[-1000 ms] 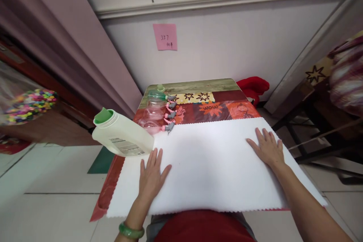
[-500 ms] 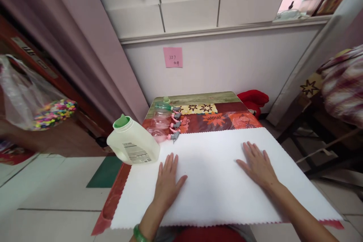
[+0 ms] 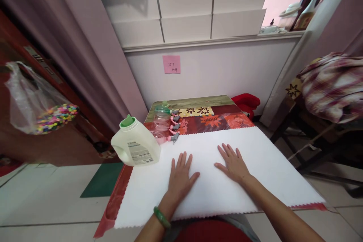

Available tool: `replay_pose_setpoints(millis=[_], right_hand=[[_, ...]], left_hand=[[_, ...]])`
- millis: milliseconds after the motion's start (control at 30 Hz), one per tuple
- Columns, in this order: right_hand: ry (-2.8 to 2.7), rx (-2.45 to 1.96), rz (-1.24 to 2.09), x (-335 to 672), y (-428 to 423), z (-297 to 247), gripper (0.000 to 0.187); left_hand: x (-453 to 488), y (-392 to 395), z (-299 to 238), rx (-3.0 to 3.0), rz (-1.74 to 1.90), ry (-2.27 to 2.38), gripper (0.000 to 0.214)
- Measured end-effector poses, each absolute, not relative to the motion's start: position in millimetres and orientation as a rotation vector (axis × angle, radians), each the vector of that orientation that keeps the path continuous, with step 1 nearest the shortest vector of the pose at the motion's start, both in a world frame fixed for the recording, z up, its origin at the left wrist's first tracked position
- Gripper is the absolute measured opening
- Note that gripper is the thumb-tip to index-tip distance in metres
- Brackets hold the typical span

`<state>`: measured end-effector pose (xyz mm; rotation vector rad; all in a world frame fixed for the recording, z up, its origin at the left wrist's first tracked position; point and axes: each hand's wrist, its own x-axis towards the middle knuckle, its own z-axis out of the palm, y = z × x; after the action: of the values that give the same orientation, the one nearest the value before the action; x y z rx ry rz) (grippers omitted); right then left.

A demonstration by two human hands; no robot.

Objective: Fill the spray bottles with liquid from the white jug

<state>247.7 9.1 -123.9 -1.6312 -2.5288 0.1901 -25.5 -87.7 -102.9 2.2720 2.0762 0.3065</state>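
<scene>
A white sheet with a scalloped edge [image 3: 207, 200] covers the near part of a small table. My left hand [image 3: 181, 176] lies flat on it with spread fingers, a green bangle [image 3: 162, 218] round the wrist. To its right, my right hand [image 3: 233, 164] also rests palm down on the sheet, fingers apart. Neither hand holds anything. A whitish plastic jug [image 3: 137, 143] with an open mouth and a green spout stands at the sheet's left edge. Behind it, several clear spray bottles [image 3: 161, 123] with grey and pink trigger heads lie on their sides in a row.
A red patterned cloth [image 3: 218, 121] shows beyond the sheet. White boxes [image 3: 185, 30] line the sill above a pink note [image 3: 171, 64]. At left hangs a plastic bag [image 3: 34, 102] of colourful bits; at right, a plaid cloth [image 3: 331, 87] lies on a dark stool.
My right hand has slid left across the sheet and my left hand slightly right, so they are closer together. The camera view has tilted up a little.
</scene>
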Motion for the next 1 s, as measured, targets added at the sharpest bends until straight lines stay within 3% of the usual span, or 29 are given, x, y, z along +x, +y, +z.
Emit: replay_pose_setpoints(millis=[200,433,800,1000], right_hand=[[-2.502,-1.711,0.308,252.5,23.8,-119.4,0.090],[-2.388,-1.916,0.364,252.7,98.0,-99.5,0.086],[-2.232,-2.080,0.308,293.5,202.3,-115.8,0.086],[-2.246,-2.088,0.216,326.1,230.5,-134.6,0.082]], left_hand=[[-30.9,-86.7,-110.2,2.266,0.282,2.089,0.072],[-22.5,-79.4,-115.7,2.266,0.340,2.134,0.072],[-14.9,-55.5,-114.8,2.263,0.435,2.143,0.071],[-3.9,-15.2,-104.9,2.189,0.292,2.108,0.080]])
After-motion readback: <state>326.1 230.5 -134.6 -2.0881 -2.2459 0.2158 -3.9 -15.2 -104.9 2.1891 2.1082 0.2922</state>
